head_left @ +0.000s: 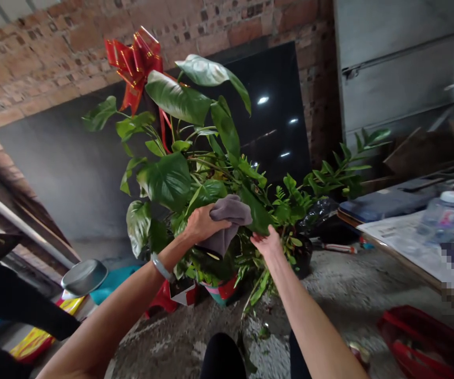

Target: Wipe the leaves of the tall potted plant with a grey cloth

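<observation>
A large potted plant [167, 181] with broad green leaves stands in front of me, a red ribbon bow [136, 60] at its top. My left hand [205, 225], with a pale bangle [161, 267] on the wrist, is closed on a greyish-purple cloth [230, 213]. The cloth hangs down among the leaves, beside a long dark green leaf [256, 210]. At that leaf's lower tip is my right hand [267, 242], its thumb and fingers pinching the edge. Below the leaves, part of a red and green pot [221, 291] shows.
A smaller plant [337, 168] grows to the right. A table [396, 239] with a plastic bottle [446, 216] stands at the right, above a red basket [420, 337]. A metal basin [85, 277] sits at the left, near a person's dark-clothed leg [25, 300]. Dark panels lean against the brick wall.
</observation>
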Demonstrator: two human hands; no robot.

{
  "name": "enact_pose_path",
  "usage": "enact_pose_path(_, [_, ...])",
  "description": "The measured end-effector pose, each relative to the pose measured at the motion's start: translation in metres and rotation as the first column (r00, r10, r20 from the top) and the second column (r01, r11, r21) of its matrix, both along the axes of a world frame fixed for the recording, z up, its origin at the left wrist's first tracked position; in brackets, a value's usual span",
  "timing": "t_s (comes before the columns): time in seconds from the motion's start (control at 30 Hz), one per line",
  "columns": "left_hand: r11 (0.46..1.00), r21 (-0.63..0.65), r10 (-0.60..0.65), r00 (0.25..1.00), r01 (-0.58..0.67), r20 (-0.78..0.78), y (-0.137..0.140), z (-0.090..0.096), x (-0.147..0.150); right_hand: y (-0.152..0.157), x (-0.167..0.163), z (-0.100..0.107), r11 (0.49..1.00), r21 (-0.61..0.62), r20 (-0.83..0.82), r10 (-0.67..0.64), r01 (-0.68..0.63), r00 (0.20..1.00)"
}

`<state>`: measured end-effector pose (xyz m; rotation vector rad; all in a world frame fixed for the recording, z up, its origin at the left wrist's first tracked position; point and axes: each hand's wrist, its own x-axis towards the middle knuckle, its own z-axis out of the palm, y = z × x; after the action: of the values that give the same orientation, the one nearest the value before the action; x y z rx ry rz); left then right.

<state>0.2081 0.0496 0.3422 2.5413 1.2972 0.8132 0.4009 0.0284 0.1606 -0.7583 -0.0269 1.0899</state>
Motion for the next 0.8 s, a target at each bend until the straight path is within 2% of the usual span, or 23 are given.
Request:
enact_pose_path(0.1, [0.997, -0.069, -0.018, 0.999, 0.021, 0.033, 0.002, -0.005, -0.006, -0.012, 0.022, 0.006, 0.992, 0.088, -0.014, -0.089, 0.090, 0.996])
enact_pose_path(0.2, [0.974, -0.212, -0.060, 0.992, 0.083, 0.113, -0.002, 0.000, -0.013, -0.042, 0.026, 0.013, 0.971, 0.177, 0.002, -0.164, 0.161, 0.987])
enact_pose_path(0.37, [0.875, -0.463, -0.008, 0.961, 0.140, 0.275, -0.030, 0.018, -0.032, -0.092, 0.000, 0.022, 0.934, 0.268, 0.117, -0.276, 0.237, 0.954])
enact_pose_path(0.5, [0.776, -0.583, -0.017, 0.932, 0.240, 0.361, -0.062, 0.039, -0.053, -0.111, -0.022, 0.029, 0.920, 0.265, 0.223, -0.351, 0.290, 0.909])
enact_pose_path(0.57, [0.762, -0.583, -0.043, 0.921, 0.280, 0.387, -0.081, 0.050, -0.063, -0.118, -0.032, 0.035, 0.912, 0.265, 0.249, -0.378, 0.312, 0.892])
enact_pose_path(0.67, [0.778, -0.517, -0.069, 0.866, 0.357, 0.495, -0.112, 0.071, -0.076, -0.129, -0.041, 0.050, 0.912, 0.280, 0.288, -0.376, 0.298, 0.881])
enact_pose_path(0.73, [0.814, -0.429, -0.075, 0.803, 0.392, 0.591, -0.133, 0.089, -0.084, -0.136, -0.043, 0.064, 0.918, 0.287, 0.297, -0.356, 0.272, 0.886])
enact_pose_path(0.8, [0.872, -0.309, -0.093, 0.748, 0.380, 0.657, -0.147, 0.112, -0.087, -0.143, -0.044, 0.080, 0.919, 0.301, 0.283, -0.341, 0.255, 0.896])
